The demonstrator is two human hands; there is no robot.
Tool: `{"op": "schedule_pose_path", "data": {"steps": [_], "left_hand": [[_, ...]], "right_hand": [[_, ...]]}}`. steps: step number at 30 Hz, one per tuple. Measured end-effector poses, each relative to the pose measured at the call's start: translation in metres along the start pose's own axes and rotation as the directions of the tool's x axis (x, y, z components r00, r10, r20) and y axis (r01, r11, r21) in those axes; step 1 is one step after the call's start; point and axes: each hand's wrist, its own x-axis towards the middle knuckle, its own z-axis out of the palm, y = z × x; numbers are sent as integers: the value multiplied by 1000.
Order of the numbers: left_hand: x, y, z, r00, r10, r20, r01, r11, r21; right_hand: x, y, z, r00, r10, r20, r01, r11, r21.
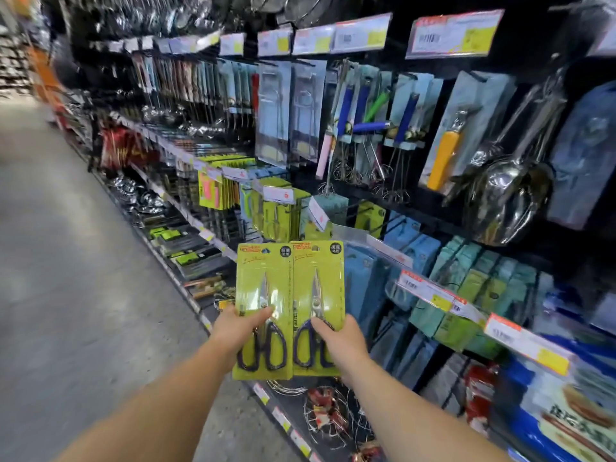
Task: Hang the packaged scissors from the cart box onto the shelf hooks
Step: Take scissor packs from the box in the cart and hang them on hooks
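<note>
**Inspector A:** Hands first. What does each one hold?

**Inspector B:** The left hand [237,330] grips the left pack [263,311] of scissors, thumb across the front near the pivot, fingers behind the card. The right hand [340,341] grips the right pack [318,308] the same way, thumb over the handle loops. Neither hand is loose.

**Inspector A:** Position of the two packs?

**Inspector B:** Both upright, side by side, inner edges touching or slightly overlapping; which one, I cannot tell. They are held in the air in front of the shelf [433,208], not on any hook. Each is a yellow-green card with dark-handled scissors, blades pointing up.

**Inspector A:** Matching stock on the shelf?

**Inspector B:** Yellow-green hung packs [276,216] sit on hooks just above and behind the held pair, under a white price tag [278,194]. Blur prevents confirming the contents.

**Inspector B:** Further along that row, to the right, blue packs [413,243] hang, with teal packs [483,288] beyond them.

**Inspector A:** Upper row?

**Inspector B:** Whisks [363,128] with blue and green handles, a yellow-handled tool [445,160], and steel scoops [506,198] toward the right edge. Price labels [361,36] run along the top rail.

**Inspector A:** Floor?

**Inspector B:** Grey aisle floor [66,261] at left, blurred.
</note>
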Motion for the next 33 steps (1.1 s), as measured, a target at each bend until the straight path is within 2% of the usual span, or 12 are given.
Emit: {"op": "schedule_pose_path", "data": {"steps": [3, 8, 12, 16, 22, 28, 33], "left_hand": [[33, -4, -10, 999, -32, 31, 32, 999, -10], [70, 17, -24, 992, -66, 112, 63, 998, 29], [127, 24, -32, 983, -45, 176, 31, 996, 85], [161, 35, -30, 976, -37, 213, -1, 985, 172], [160, 63, -28, 956, -53, 287, -25, 966, 259], [182, 68, -24, 932, -81, 352, -18, 963, 268], [216, 56, -17, 917, -102, 386, 25, 980, 199]], "right_hand": [[15, -4, 19, 996, 49, -81, -54, 997, -59], [47, -4, 57, 982, 137, -132, -144, 988, -48], [68, -12, 81, 951, 190, -246, -199, 980, -15], [86, -15, 100, 928, 184, -326, -180, 983, 43], [98, -19, 119, 897, 244, -369, -222, 970, 101], [119, -15, 134, 874, 218, -435, -179, 975, 129], [136, -22, 128, 844, 242, -480, -162, 966, 202]]}}
